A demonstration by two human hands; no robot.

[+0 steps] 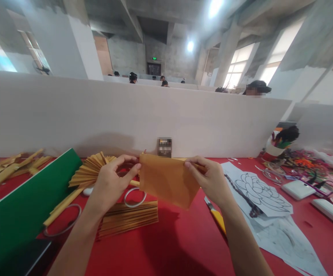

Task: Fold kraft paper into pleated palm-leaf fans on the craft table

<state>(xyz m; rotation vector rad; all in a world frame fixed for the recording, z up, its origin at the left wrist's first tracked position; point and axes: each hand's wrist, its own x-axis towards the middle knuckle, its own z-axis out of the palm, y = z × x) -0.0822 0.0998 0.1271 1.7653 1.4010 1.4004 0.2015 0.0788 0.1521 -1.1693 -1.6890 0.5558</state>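
A person holds up a thin brown sheet of paper (166, 180) with two bare hands. The paper is above the red tabletop (177, 245), and in this view its top comes up near the table's far edge. The left hand (113, 182) has its thumb and pointing finger close together on the paper's left side, near the top corner. The right hand (208, 176) pinches the top right part, with the thumb on the near side and the other fingers partly hidden behind. The bottom of the paper hangs free, and its lower right corner dips down.

The paper looks very light and easy to bend. It should not be slippery, but it could crease or rip if pulled hard. The two top corners look like good places to hold, with a soft pinch, so it stays flat.

Below the left hand, a strip of folded paper (132, 218) lies flat on the table, with a clear ring (135, 207) just by its top side. Toward the far edge, left of the middle, is a folded paper fan (93, 168). A green board (34, 203) slants along the left side. A yellow knife (219, 220) lies beside the right arm. Further right, toward the right edge, is a flower drawing (264, 191).
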